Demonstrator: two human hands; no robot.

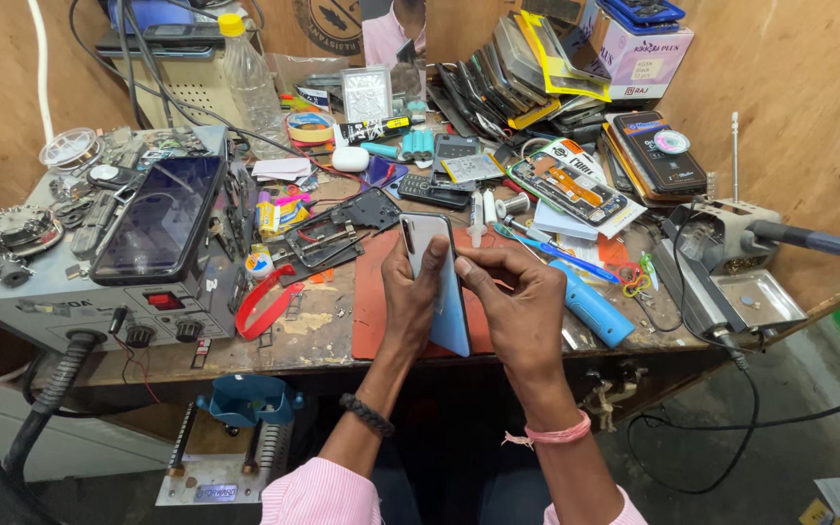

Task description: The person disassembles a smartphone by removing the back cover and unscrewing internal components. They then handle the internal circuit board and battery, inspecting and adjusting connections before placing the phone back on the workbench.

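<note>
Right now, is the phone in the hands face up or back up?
Back up: the phone, gripped by both hands, shows its pale glossy rear with the camera strip at the top corner.

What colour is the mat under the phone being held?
Red-brown, seen in the head view: the mat lies beneath the phone.

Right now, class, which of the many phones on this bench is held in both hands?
The pale blue-backed smartphone, gripped edge-on between the left hand and right hand above the red mat; the other phones lie untouched.

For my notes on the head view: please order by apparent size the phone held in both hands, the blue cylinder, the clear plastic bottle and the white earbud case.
1. Phone, though nearest the camera
2. Clear plastic bottle and blue cylinder: look alike, not ranked
3. White earbud case
</note>
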